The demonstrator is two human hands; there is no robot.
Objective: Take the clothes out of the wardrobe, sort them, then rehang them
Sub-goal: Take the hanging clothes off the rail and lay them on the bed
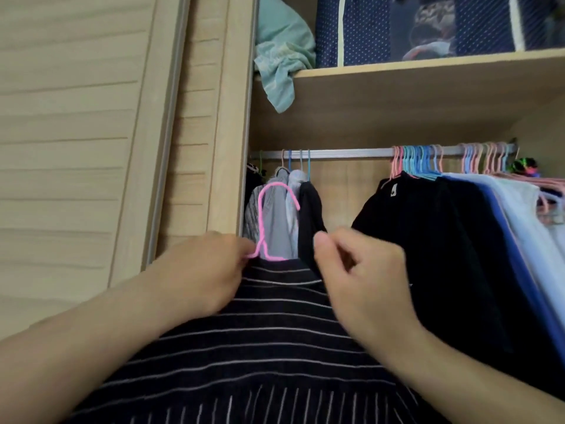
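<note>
Left hand (pixel 211 270) pinches the pink wire hanger (pixel 276 221) carrying a navy striped shirt (pixel 263 341); right hand (pixel 363 270) hovers with fingers loosely curled, holding nothing. Five garments (pixel 282 215) hang left of centre on the silver metal rail (pixel 345 152).

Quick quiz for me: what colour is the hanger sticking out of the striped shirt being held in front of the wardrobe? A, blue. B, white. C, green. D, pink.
D: the hanger rising from the collar of the striped shirt, beside the left hand, is bright pink.
</note>
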